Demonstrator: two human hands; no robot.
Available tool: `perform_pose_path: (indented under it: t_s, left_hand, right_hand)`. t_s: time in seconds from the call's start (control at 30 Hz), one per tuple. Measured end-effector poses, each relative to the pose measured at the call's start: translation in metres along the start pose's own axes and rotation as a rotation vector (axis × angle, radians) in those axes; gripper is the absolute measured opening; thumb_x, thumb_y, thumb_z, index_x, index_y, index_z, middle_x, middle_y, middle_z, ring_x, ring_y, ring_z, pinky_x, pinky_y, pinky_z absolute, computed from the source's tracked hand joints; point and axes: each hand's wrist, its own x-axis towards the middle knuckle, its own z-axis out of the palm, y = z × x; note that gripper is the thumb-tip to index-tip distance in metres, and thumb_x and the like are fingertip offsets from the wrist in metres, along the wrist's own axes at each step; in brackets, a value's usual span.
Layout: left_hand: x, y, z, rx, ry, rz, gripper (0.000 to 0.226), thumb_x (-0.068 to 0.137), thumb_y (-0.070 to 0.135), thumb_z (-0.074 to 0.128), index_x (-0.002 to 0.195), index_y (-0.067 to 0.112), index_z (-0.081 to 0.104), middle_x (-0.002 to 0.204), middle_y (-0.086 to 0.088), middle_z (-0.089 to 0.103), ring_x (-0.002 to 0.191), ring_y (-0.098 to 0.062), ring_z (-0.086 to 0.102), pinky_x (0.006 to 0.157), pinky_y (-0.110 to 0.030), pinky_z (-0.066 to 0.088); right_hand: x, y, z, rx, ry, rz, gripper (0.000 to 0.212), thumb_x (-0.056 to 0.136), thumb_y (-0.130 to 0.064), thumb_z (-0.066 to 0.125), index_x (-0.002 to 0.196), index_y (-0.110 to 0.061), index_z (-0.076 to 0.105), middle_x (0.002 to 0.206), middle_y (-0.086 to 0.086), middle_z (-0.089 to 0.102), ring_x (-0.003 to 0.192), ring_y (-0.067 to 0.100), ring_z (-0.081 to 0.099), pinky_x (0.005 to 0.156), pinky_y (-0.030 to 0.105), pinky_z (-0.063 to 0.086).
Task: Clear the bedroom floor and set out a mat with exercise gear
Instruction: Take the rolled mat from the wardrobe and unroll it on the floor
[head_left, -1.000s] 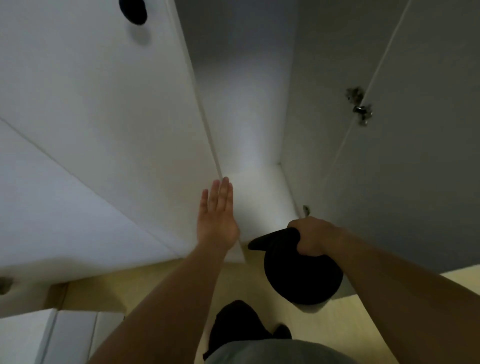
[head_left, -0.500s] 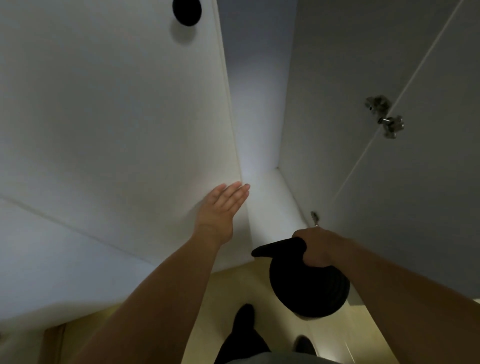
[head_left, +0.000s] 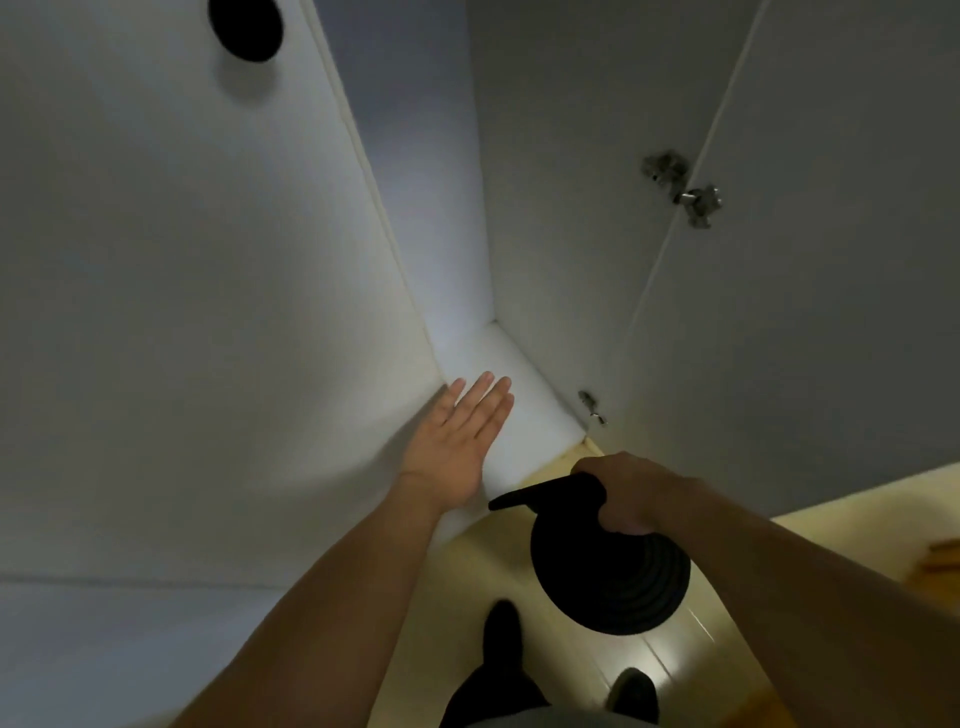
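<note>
Right hand (head_left: 631, 493) fingers wrapped round kettlebell (head_left: 610, 571) handle, bell hanging at 6 o'clock; left hand (head_left: 454, 447) flat, fingers straight, on door (head_left: 208, 312).

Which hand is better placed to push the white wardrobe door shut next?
Left. The left hand lies flat and free against the white wardrobe door; the right hand grips the black round kettlebell.

Home bedroom: white wardrobe (head_left: 208, 312), hinges (head_left: 696, 200).

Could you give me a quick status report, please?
Left hand open, flat on wardrobe door. Right hand grips kettlebell above the floor. Nothing in the way.
</note>
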Motion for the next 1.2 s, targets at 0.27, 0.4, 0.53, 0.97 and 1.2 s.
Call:
perform_pose_path:
  t_s: [0.27,0.4,0.53,0.97,1.2]
  left_hand:
    - [0.066,0.106,-0.074,0.007,0.145,0.323,0.078,0.091,0.017,0.031,0.150,0.011,-0.019,0.158,-0.007,-0.026,0.144,-0.025,-0.029,0.117,-0.045,-0.018]
    - [0.105,0.172,-0.128,0.108,0.285,0.517,0.081,0.089,0.018,0.034,0.150,0.009,-0.018,0.156,-0.007,-0.028,0.142,-0.026,-0.031,0.117,-0.046,-0.019]
    - [0.139,0.236,-0.190,0.263,0.368,0.666,0.077,0.092,0.016,0.031,0.149,0.008,-0.021,0.159,-0.008,-0.024,0.146,-0.026,-0.023,0.115,-0.046,-0.022]
    - [0.177,0.332,-0.269,0.823,0.247,0.506,0.061,0.100,0.030,0.015,0.153,-0.001,0.011,0.159,-0.022,0.010,0.148,-0.038,-0.003,0.113,-0.056,-0.017]
    - [0.149,0.340,-0.259,0.800,0.209,0.590,0.043,0.100,0.027,0.030,0.122,0.006,0.060,0.126,-0.020,0.047,0.127,-0.037,0.031,0.115,-0.059,0.010]
  right_hand:
    - [-0.082,0.098,0.019,0.248,0.099,0.179,0.049,0.083,-0.018,0.058,0.128,-0.033,0.049,0.121,0.000,0.054,0.107,0.023,0.054,0.085,0.034,0.052]
    - [-0.127,0.152,0.029,0.277,0.132,0.252,0.048,0.082,-0.017,0.057,0.128,-0.029,0.050,0.120,0.004,0.057,0.107,0.025,0.056,0.085,0.035,0.052]
    - [-0.169,0.202,0.039,0.276,0.177,0.331,0.048,0.079,-0.019,0.055,0.126,-0.029,0.052,0.121,0.005,0.058,0.107,0.028,0.058,0.083,0.037,0.052]
    - [-0.222,0.275,0.052,0.277,0.208,0.410,0.040,0.083,-0.021,0.054,0.122,-0.029,0.054,0.104,-0.002,0.055,0.092,0.023,0.057,0.073,0.034,0.051]
    - [-0.218,0.269,0.055,0.316,0.169,0.373,0.050,0.083,-0.019,0.054,0.132,-0.028,0.049,0.126,0.004,0.054,0.111,0.028,0.055,0.085,0.037,0.051]
